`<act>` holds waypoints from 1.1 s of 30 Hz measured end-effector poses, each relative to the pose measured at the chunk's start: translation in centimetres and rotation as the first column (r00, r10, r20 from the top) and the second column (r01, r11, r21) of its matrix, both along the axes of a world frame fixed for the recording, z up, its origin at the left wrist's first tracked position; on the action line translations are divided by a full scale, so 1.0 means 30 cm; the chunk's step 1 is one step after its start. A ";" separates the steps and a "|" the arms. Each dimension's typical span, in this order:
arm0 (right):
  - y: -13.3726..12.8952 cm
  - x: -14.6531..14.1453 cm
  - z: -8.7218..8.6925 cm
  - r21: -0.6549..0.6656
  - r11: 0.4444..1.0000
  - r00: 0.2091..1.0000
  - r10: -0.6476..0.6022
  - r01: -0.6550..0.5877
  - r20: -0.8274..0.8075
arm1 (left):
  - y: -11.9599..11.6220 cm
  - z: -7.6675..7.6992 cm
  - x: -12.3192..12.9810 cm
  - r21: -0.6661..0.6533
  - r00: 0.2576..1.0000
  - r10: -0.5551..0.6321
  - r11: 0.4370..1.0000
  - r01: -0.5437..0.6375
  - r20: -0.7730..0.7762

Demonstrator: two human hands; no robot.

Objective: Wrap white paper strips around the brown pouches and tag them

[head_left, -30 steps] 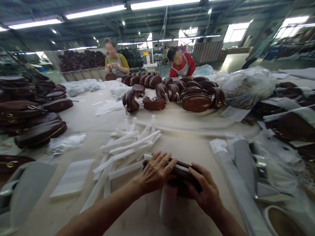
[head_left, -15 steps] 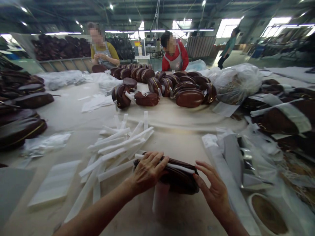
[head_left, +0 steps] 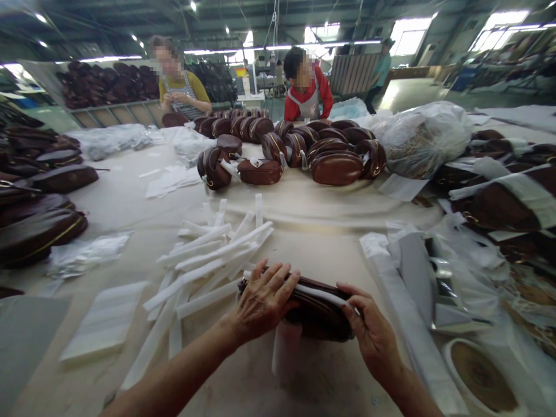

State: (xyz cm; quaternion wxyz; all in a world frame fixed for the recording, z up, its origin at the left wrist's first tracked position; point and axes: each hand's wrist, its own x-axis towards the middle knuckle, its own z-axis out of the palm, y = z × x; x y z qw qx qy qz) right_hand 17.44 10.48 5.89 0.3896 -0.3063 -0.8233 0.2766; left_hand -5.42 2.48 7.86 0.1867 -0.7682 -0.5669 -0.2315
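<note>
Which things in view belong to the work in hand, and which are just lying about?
In work:
bag, gripped by left hand and right hand
white strip along it
loose strips, probably

Lying about, seemingly:
other bags
plastic bundle
white stack

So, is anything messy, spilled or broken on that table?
A bit messy, yes: the loose white strips lie crisscrossed in a heap beyond the left hand, while the white sheets nearby are neatly stacked. I can't see anything spilled or broken, though the underside of the dark bag is hidden.
</note>
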 end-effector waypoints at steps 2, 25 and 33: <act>0.004 0.008 0.003 -0.013 1.000 0.999 0.006 -0.005 0.036 | 0.002 0.003 0.000 -0.001 1.000 -0.007 1.000 0.007 -0.004; -0.014 -0.153 0.053 0.287 0.954 0.957 -0.004 -0.083 0.289 | 0.088 0.040 0.020 -0.122 0.994 -0.101 0.988 0.094 -0.051; 0.004 0.027 0.005 0.342 0.932 0.973 -0.178 0.119 0.148 | 0.089 0.001 -0.010 -0.017 0.994 -0.103 0.995 0.103 -0.019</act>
